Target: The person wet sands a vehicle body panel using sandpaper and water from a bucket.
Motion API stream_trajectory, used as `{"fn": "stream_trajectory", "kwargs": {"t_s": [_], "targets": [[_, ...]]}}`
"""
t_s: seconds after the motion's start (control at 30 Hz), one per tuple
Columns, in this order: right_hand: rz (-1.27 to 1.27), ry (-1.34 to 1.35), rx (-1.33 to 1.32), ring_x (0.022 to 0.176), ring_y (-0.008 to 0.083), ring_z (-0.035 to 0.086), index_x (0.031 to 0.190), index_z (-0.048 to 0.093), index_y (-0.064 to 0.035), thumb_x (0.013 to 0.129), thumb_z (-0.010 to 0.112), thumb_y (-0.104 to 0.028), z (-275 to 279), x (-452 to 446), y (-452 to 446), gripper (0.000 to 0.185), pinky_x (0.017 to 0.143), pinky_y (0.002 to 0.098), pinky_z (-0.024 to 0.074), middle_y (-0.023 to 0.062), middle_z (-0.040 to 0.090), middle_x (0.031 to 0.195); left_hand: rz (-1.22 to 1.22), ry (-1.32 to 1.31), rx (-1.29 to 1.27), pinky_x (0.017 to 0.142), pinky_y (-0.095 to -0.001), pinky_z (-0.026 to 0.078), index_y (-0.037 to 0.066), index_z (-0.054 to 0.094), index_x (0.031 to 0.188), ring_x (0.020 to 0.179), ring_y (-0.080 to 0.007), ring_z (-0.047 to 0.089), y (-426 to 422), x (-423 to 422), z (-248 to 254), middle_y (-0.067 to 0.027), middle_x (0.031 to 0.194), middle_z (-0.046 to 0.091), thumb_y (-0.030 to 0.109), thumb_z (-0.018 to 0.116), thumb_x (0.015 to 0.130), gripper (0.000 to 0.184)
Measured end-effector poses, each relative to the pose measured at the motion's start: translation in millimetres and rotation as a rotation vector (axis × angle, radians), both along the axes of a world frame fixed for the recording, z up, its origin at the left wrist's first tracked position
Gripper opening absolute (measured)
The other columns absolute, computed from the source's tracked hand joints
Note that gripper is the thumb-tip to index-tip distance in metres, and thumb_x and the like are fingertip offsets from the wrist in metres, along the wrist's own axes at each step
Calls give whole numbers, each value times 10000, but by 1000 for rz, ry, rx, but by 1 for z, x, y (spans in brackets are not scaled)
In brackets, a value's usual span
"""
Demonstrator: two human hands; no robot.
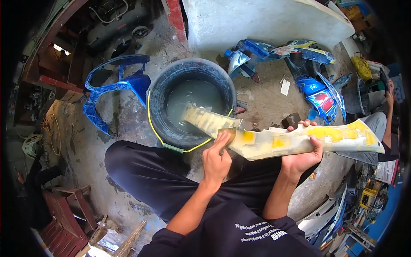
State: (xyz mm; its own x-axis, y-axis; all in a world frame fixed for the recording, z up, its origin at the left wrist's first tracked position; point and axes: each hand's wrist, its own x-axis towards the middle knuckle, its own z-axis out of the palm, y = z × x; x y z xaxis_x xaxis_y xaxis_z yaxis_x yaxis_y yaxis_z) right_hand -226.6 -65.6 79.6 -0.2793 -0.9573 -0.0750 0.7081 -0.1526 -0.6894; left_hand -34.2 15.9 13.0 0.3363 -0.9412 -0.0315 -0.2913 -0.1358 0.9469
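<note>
A long, whitish plastic fairing panel point(261, 145) with yellow patches lies slantwise above my lap, its far left end over or in the bucket. My right hand point(302, 156) grips it from below, thumb on the near edge and fingertips showing at the far edge. My left hand point(216, 162) presses a small brown piece of sandpaper point(227, 134) onto the panel's face near the middle. The black bucket point(156, 92), with a yellow-cord handle, holds cloudy water point(197, 96) and stands in front of my knees.
A blue fairing frame point(137, 83) lies left of the bucket. More blue fairing pieces point(319, 94) lie at the right on the concrete floor point(141, 180). A white wall point(257, 21) stands behind. Another person's arm point(388, 107) shows at the far right, and a wooden stool point(70, 214) at lower left.
</note>
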Motion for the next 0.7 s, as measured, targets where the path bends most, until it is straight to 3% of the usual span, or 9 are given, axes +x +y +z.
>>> {"fn": "stream_trajectory", "kwargs": {"t_s": [0.13,0.2,0.33,0.47,0.53,0.63,0.7], "targets": [[-26,3,-1,1141,244,549,1237,523,-52,816,570,-172,4,5,1,440,975,447,458,105,571,1138,-147,-38,-165,1162,-395,431,-28,690,1275,1349,-337,571,18,-28,33,-249,1358,637,-158,478,736,594],[-15,-8,-18,1138,245,548,1239,523,-48,817,569,-174,3,3,0,443,971,446,459,107,572,1139,-194,-4,-209,1163,-395,430,-29,696,1265,1341,-337,577,21,-24,28,-249,1341,647,-153,468,748,579],[16,-16,-17,1134,247,544,1240,521,-45,816,570,-178,-6,-1,1,447,969,449,459,111,565,1143,2,-48,-5,1156,-384,443,-21,692,1277,1331,-330,584,3,3,-4,-240,1341,647,-128,466,775,561],[14,-18,-23,1132,257,543,1240,521,-42,814,570,-175,1,1,0,449,968,452,462,115,568,1133,-240,-63,-200,1184,-421,416,12,649,1361,1394,-340,528,26,-23,21,-196,1433,605,-115,531,743,641],[23,-33,-39,1134,262,544,1243,520,-41,814,569,-177,-1,-4,0,453,968,456,463,115,569,1130,-253,-90,-235,1177,-417,423,19,647,1364,1394,-345,525,26,-15,9,-195,1441,597,-119,527,757,634],[24,-22,-7,1136,260,544,1245,519,-41,811,571,-181,-5,-5,0,460,967,462,464,114,564,1139,-43,-123,-63,1166,-405,436,28,647,1368,1389,-348,528,9,3,-20,-203,1440,590,-130,515,766,636],[59,-21,-48,1135,255,546,1246,519,-42,809,571,-185,-8,-4,0,463,967,466,464,115,564,1141,-106,-133,-111,1167,-409,434,20,643,1371,1389,-347,529,16,-8,-11,-209,1439,589,-130,517,764,638]]}}
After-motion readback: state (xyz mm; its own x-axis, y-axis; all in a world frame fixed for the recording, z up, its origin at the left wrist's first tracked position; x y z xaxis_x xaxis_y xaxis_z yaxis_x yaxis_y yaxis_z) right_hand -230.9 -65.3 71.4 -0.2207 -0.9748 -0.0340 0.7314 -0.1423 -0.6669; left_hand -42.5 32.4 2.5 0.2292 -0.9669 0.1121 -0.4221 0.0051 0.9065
